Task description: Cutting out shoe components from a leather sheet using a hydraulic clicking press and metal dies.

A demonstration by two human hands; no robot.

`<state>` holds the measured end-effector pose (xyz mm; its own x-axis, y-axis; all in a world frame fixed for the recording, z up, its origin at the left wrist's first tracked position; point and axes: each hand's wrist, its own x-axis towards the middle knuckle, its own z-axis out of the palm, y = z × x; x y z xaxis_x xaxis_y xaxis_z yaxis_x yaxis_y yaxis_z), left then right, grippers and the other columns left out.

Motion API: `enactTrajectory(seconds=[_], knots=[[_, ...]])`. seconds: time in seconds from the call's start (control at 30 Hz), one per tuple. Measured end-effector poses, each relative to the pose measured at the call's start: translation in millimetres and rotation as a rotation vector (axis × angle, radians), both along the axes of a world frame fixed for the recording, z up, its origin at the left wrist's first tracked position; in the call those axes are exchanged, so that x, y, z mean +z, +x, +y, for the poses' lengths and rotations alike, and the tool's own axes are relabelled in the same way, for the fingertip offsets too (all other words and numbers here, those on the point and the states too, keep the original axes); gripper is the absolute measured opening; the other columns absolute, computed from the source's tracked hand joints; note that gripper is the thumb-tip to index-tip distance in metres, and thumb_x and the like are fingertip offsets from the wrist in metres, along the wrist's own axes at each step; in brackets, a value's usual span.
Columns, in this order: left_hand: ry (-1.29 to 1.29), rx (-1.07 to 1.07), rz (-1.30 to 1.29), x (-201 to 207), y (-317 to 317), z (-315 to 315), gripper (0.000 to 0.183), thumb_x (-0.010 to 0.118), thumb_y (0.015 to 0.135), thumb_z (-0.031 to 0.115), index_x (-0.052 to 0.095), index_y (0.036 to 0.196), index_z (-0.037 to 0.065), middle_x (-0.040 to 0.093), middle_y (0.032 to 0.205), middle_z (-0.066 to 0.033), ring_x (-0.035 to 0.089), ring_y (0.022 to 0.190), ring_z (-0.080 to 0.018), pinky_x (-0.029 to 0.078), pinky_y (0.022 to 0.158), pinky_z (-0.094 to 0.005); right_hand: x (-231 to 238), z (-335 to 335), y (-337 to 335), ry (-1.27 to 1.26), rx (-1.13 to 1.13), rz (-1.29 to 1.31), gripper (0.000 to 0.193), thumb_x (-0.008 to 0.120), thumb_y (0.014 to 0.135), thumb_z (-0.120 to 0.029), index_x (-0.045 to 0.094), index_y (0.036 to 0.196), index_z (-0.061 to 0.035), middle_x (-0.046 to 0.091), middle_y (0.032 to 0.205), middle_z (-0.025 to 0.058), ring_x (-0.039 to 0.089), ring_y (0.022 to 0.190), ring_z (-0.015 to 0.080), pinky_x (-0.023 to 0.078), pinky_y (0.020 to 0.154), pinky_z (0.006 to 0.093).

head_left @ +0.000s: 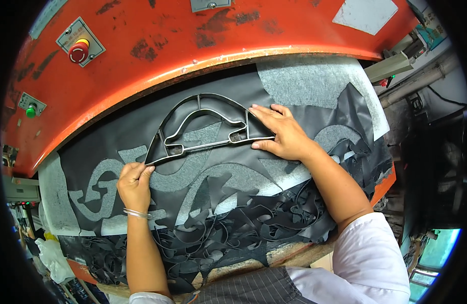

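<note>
A steel cutting die [207, 146] with an arched outer blade, a curved inner blade and short cross-ribs lies on a black leather-like sheet [112, 137]. My left hand [134, 185] pinches the die's left corner between thumb and fingers. At the opposite end, my right hand [284, 133] grips the die, fingers along the arch and thumb near the straight lower edge. Curved cut-outs in the black sheet expose a grey fibrous surface [180, 175], part of which lies beneath the die. My right palm hides the die's right tip.
Tangled black scraps [218, 238] heap along the near edge. An orange-red machine body [167, 45] overhangs the far side, with a red push button [78, 51] and a green one [31, 111]. A white plastic bag [55, 259] hangs at lower left.
</note>
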<state>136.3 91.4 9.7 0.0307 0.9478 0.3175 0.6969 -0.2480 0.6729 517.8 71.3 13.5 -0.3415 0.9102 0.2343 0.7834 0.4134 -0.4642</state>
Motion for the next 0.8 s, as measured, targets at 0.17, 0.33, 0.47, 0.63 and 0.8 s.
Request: enactTrajectory(seconds=[0.17,0.33,0.47,0.63,0.8], knots=[[0.066,-0.016,0.003,5.9,-4.6,-2.8,0.013,0.076,0.074,0.007,0.072,0.084,0.0,0.064,0.079,-0.0092,0.06,0.071,-0.0219,0.047,0.065,-0.0317,9.9,-6.2,-3.7,0.017,0.006,-0.024,0.076,0.07,0.081,-0.044,0.042,0.142,-0.0062,0.048,0.141,0.0195,0.045,0.13,0.0309,0.024,0.113,0.0458],[-0.104,-0.032,-0.118,7.0,-19.9,-6.2,0.022,0.075,0.077,0.01,0.071,0.096,0.0,0.065,0.085,-0.0087,0.062,0.075,-0.0198,0.049,0.069,-0.0303,35.5,-16.5,-15.4,-0.094,-0.114,0.071,0.084,0.075,0.077,-0.044,0.04,0.144,-0.0067,0.045,0.143,0.0201,0.039,0.134,0.0355,0.027,0.112,0.0446],[-0.033,0.063,-0.301,36.7,-79.0,-2.5,0.023,0.068,0.088,0.021,0.071,0.1,0.001,0.069,0.09,-0.0078,0.063,0.083,-0.0144,0.05,0.076,-0.0296,103.3,-43.2,-47.1,0.083,-0.3,0.368,0.076,0.077,0.08,-0.029,0.04,0.142,-0.0051,0.06,0.121,0.018,0.058,0.11,0.0289,0.046,0.093,0.0378],[0.521,0.403,-0.436,103.9,-156.3,-2.6,0.039,0.05,0.102,0.03,0.066,0.088,-0.002,0.066,0.085,-0.0065,0.058,0.077,-0.0145,0.048,0.075,-0.0296,160.0,-31.2,-97.4,0.351,-0.241,0.688,0.042,0.074,0.083,-0.016,0.05,0.113,-0.0004,0.062,0.081,0.0079,0.057,0.069,0.0132,0.05,0.065,0.0291],[0.611,0.19,-0.007,155.1,-195.8,-23.1,0.031,0.054,0.099,0.02,0.053,0.079,-0.003,0.049,0.073,-0.0081,0.047,0.068,-0.0178,0.04,0.065,-0.0306,180.2,-55.3,-123.2,0.389,-0.465,0.546,0.022,0.071,0.085,-0.014,0.054,0.091,-0.0021,0.057,0.063,0.0046,0.054,0.059,0.0097,0.046,0.056,0.0283]])
